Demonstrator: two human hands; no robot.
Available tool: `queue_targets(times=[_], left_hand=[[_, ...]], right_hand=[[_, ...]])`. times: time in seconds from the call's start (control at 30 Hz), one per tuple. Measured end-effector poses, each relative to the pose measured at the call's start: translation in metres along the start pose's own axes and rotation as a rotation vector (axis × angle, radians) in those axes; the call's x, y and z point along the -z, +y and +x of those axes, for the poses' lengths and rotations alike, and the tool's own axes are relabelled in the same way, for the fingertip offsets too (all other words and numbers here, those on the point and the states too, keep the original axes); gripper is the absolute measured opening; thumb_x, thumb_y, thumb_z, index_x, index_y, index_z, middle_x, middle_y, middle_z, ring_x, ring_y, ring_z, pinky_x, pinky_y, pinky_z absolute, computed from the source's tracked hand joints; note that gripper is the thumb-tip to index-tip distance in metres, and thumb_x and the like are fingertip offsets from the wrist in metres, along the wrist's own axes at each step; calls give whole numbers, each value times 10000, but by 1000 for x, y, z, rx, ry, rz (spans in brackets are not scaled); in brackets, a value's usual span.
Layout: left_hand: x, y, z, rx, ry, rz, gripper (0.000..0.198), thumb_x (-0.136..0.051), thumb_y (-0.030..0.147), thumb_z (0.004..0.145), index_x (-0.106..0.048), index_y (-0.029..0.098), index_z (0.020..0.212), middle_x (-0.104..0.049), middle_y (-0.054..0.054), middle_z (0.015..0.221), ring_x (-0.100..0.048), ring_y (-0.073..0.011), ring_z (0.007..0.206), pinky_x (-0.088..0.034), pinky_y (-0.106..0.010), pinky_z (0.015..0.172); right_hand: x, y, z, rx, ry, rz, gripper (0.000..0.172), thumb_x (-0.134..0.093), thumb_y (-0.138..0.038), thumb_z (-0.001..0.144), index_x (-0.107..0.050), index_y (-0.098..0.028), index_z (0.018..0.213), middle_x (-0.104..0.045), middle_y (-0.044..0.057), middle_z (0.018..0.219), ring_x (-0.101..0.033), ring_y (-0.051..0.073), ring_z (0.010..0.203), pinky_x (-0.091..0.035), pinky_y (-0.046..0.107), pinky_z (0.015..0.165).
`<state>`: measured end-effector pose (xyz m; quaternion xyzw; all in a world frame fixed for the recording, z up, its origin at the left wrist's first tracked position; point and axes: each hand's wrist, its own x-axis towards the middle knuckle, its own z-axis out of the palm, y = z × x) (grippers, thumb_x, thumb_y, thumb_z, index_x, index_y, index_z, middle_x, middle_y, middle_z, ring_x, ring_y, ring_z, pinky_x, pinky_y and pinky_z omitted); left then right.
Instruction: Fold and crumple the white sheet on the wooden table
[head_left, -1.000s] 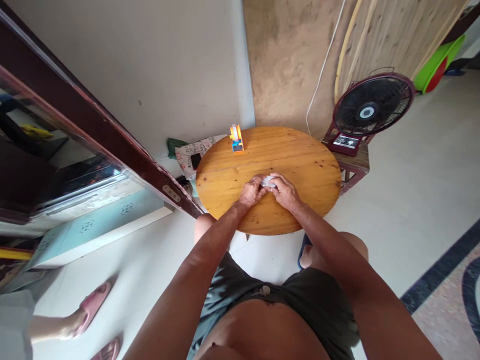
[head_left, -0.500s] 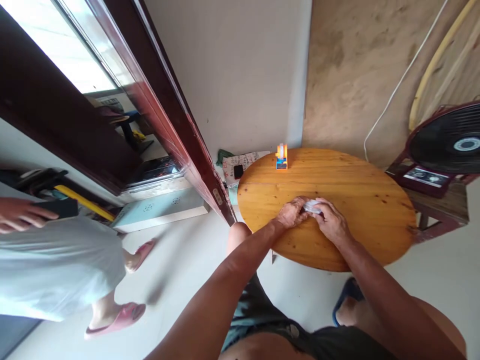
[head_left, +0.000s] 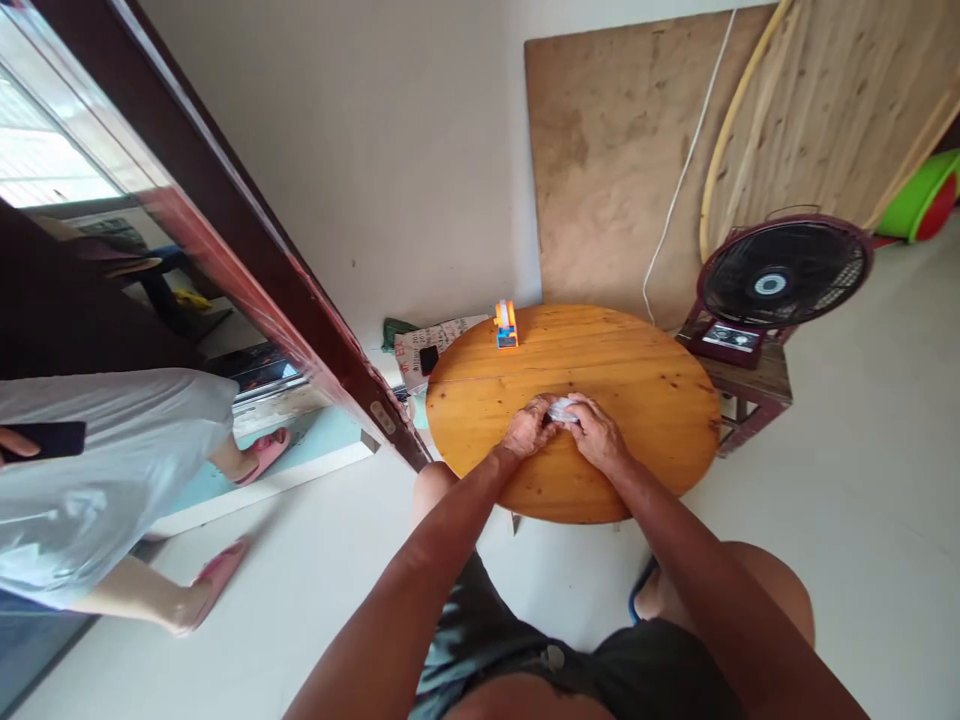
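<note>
Between my hands, over the middle of a round wooden table [head_left: 630, 370], is a small whitish, partly see-through object [head_left: 562, 409]; its kind is too small to make out. My left hand [head_left: 529, 425] has its fingers closed on the object's left side. From the right, my right hand [head_left: 598, 430] grips the same object with thumb and fingers. Both hands hide parts of it. At the table's far edge stands an orange and blue tape dispenser [head_left: 506, 325], apart from my hands.
A dark fan [head_left: 784, 275] stands on a wooden stool [head_left: 750, 385] right of the table. Boards lean on the wall behind. At left, a person in a light garment [head_left: 127, 460] holds a phone [head_left: 56, 440] near the door frame [head_left: 300, 290]. A dark flat object [head_left: 428, 360] lies behind the table.
My view has swung to the right, so the table sits further left. The person at left has stepped toward the doorway. Both my hands still grip the whitish object.
</note>
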<state>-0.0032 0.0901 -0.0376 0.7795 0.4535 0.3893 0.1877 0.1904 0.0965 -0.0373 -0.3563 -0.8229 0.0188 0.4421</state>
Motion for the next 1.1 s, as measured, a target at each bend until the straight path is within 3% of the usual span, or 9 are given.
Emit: queue_targets(times=[0.23, 0.53, 0.7, 1.1], left_hand=[[5, 6, -1, 31, 3, 0, 500, -680, 280, 880, -533, 174, 1346, -636, -148, 1299, -645, -258, 1165, -533, -425, 1040], [0, -2, -2, 116, 26, -67, 696, -711, 240, 819, -446, 146, 1455, -605, -166, 1357, -648, -277, 1183, -547, -455, 1041], [0, -4, -2, 121, -4, -112, 706, -711, 241, 809, -460, 150, 1462, -640, -141, 1317, -658, -264, 1159, -548, -442, 1046], [4, -1, -2, 165, -33, -142, 640, -736, 293, 826, -534, 165, 1420, -661, -121, 1279, -665, -246, 1130, -537, -422, 1049]], right_hand=[[2, -2, 0, -30, -32, 21, 249, -550, -127, 881, -615, -235, 1096, -617, 131, 1329, -604, 285, 1239, -526, 469, 1058], [5, -11, -1, -100, -98, 34, 507, -578, -96, 865, -548, -240, 1350, -602, 123, 1359, -555, 271, 1303, -482, 458, 1121], [5, -8, -5, -126, -128, 28, 636, -579, -46, 817, -523, -261, 1413, -549, 105, 1434, -504, 263, 1371, -452, 458, 1159], [10, -4, 0, -94, -148, 76, 690, -509, 14, 780, -528, -257, 1415, -617, 95, 1336, -563, 265, 1264, -497, 451, 1092]])
